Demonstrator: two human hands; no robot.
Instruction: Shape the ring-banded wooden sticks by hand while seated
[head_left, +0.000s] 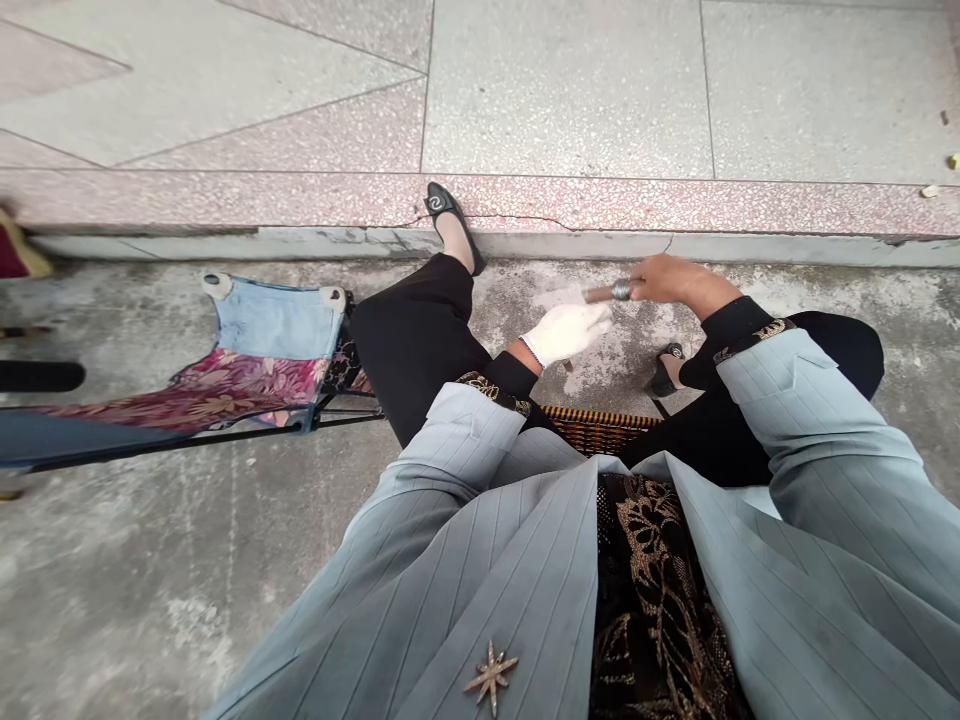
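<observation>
My right hand [666, 278], bare, is closed at the fingertips around one end of a short brown stick with a silver coiled band [621, 290]. The stick's other end points left, just above the fingers of my left hand [568, 334]. That hand wears a white glove, and its fingers are curled together. What they hold, if anything, is hidden. Below the glove shows a small brown piece [568, 366]; I cannot tell whether it is held or lies on the ground. Whether the stick touches the glove is unclear.
I sit on a woven seat [600, 428], with one black shoe [454, 222] up on the tiled step [570, 208] and the other on the concrete. A folding chair with flowered cloth [262, 375] stands at left. Small scraps [930, 191] lie on the tiles at right.
</observation>
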